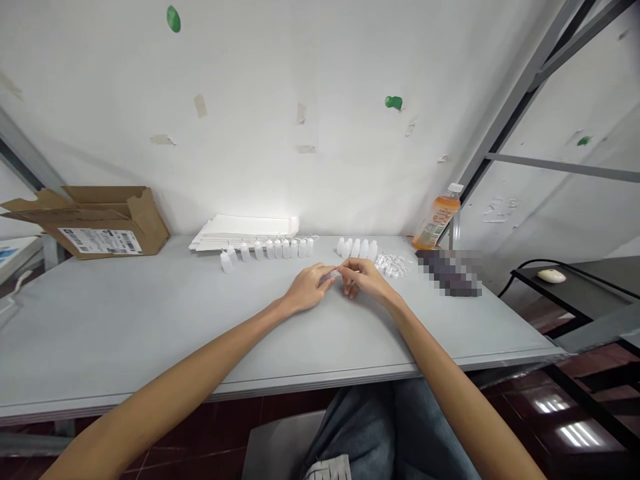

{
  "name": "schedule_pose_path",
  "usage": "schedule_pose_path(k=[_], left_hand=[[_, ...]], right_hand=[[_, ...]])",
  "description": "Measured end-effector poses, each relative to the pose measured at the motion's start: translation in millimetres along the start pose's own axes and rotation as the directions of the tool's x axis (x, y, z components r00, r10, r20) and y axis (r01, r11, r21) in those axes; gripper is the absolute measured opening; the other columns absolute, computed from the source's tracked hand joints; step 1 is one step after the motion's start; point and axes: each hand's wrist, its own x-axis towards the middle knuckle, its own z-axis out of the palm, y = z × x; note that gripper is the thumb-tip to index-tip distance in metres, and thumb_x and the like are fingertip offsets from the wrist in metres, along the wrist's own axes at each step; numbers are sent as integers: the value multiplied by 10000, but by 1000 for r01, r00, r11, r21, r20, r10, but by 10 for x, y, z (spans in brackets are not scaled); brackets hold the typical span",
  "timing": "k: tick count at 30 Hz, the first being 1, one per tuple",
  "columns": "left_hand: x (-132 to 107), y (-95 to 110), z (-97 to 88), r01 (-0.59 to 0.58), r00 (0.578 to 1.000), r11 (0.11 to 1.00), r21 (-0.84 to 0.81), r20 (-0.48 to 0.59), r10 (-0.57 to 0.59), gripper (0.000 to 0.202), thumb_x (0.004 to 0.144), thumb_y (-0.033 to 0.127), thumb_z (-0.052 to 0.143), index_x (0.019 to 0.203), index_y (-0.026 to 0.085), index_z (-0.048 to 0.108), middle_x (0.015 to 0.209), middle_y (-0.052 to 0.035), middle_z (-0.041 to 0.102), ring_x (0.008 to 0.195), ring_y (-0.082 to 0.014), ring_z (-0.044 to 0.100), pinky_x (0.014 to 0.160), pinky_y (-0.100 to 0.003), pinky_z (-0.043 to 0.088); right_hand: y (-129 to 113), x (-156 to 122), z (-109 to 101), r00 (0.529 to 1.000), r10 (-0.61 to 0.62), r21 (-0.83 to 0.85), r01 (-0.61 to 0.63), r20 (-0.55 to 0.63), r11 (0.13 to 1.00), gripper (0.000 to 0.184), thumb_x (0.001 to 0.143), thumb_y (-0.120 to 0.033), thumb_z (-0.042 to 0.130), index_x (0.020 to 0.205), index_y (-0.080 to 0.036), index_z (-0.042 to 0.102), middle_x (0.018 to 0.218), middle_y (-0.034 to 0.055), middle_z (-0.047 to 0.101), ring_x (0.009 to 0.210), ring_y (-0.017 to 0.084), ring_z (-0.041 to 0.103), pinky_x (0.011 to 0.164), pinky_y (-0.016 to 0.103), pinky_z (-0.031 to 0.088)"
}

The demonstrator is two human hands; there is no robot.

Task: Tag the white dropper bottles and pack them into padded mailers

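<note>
My left hand [309, 287] is closed around a small translucent white squeeze bottle [329, 275], which lies tilted toward the right. At the bottle's end, the fingertips of my right hand [361, 277] are pinched together; whatever they hold is too small and hidden to make out. Behind my left hand stands a row of similar small bottles [278, 249], with thin tips on top. Just beyond my right hand is a cluster of bottles without such tips [357, 249]. A pile of tiny white parts [393, 265] lies right of that cluster.
White flat sheets or envelopes [240, 229] lie against the wall behind the row. An opened cardboard box [110, 223] sits at the left back of the grey table [150, 320]. An orange drink bottle [437, 220] and a blurred dark object [450, 273] are at the right.
</note>
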Motion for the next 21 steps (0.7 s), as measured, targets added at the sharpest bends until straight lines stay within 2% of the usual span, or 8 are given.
schedule_pose_path(k=[3,7,11,14,18,21], left_hand=[[-10,-1,9,-28,1000,998,49,-4,28,347,923,352,433,1158,184,626,889,-49,623,695,-157,536,701,-296,422],[-3,-1,4,-30,999,999,19,-11,31,332,925,357,430,1106,175,641,917,-61,637,728,-166,544,690,-293,420],[7,8,-13,-1,1000,1000,-30,-1,1,336,933,370,407,1070,178,646,909,-57,649,744,-170,558,664,-282,420],[-4,23,-19,-17,1000,1000,26,14,17,330,938,365,396,1062,179,640,881,-53,645,735,-173,555,676,-287,414],[-33,48,-17,-53,998,992,113,24,50,318,941,329,383,1072,183,633,912,-60,631,792,-187,568,710,-291,416],[-41,80,-21,-51,999,998,42,21,50,300,929,335,408,1054,195,642,897,-48,630,786,-177,574,694,-277,422]], right_hand=[[64,37,12,1000,-19,-68,19,-4,997,456,775,-585,593,624,-168,490,494,-10,495,425,124,546,360,211,416],[125,71,27,998,-57,-129,53,-20,990,506,804,-616,533,564,-181,436,465,-27,426,389,106,497,336,204,350],[101,53,51,995,-94,-128,89,-35,988,488,802,-637,516,628,-185,463,515,-15,484,401,113,504,316,207,330],[87,38,71,994,-107,-125,103,-23,987,474,801,-635,518,641,-192,457,529,-19,486,403,115,499,314,211,318],[126,45,86,995,-96,-206,88,-29,975,505,853,-617,439,578,-194,439,443,-26,445,368,101,420,357,230,309],[148,51,93,990,-125,-273,102,-71,956,586,880,-620,378,478,-194,377,380,-16,401,379,96,392,422,242,329]])
